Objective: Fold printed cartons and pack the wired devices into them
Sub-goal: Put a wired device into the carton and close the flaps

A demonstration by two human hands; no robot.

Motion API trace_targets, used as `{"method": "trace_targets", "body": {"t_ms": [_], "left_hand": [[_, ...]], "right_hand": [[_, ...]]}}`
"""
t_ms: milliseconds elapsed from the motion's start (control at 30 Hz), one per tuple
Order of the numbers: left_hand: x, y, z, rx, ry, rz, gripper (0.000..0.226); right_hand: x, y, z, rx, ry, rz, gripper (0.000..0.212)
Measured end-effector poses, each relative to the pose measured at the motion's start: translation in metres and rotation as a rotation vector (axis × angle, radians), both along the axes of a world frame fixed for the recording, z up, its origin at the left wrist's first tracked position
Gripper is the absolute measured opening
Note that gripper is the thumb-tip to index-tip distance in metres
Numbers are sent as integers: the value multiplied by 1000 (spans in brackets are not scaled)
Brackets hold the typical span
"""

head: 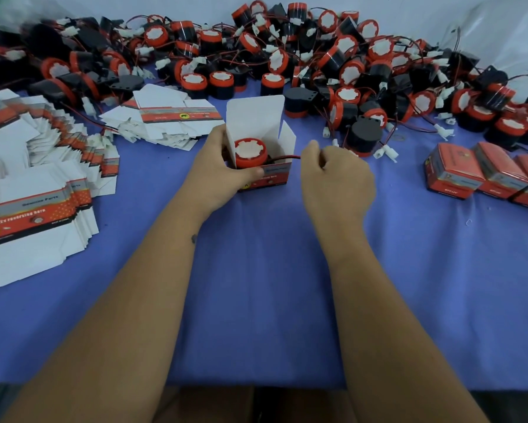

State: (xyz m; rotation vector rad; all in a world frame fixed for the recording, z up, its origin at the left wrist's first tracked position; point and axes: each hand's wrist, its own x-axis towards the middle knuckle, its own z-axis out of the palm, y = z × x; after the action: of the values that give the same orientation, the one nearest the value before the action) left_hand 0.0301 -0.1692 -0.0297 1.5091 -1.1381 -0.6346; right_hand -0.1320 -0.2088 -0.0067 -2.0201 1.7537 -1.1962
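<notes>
Red-and-white carton (261, 154) sits mid-table, flaps up, device (250, 152) inside. I see left hand (223, 170) gripping its left side, right hand (337, 175) pinching the wire (287, 158) just beside it. Flat cartons (33, 190) along left edge.

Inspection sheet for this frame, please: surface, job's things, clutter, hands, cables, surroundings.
Surface: blue cloth over the table.
Job's things: open carton with a red-and-black device inside; flat cartons at left; closed cartons at right.
Clutter: loose device pile across the back.
Hands: left hand holds the carton; right hand pinches the device's wire.
Cables: red wire leads over the carton's edge.
Surroundings: pale wall.
</notes>
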Motion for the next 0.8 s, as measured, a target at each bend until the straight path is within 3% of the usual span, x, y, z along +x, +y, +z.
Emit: {"method": "trace_targets", "body": {"t_ms": [67,133,233,300,433,567,633,733,800], "left_hand": [[0,-1,-1,-5,17,30,62],[0,-1,-1,-12,16,58,61],[1,0,-1,-4,-22,33,56],[2,0,0,2,-33,-6,56],[-5,4,4,-1,73,-71,50],[-16,3,6,-8,83,12,23],[-18,0,5,-5,72,52,23],[-19,-2,6,28,46,48,35],[-19,-2,7,46,22,42,41]], "right_hand": [[-5,-6,-2,161,55,-57,52],[-7,-11,-4,271,-61,8,45],[-3,-9,2,288,-666,240,13],[-5,-6,8,218,-936,343,11],[-10,-4,15,186,-892,611,28],[-13,-3,17,360,-867,864,33],[-13,-4,17,428,-912,968,43],[-13,-7,15,469,-932,892,59],[-9,-7,15,377,-843,706,49]]}}
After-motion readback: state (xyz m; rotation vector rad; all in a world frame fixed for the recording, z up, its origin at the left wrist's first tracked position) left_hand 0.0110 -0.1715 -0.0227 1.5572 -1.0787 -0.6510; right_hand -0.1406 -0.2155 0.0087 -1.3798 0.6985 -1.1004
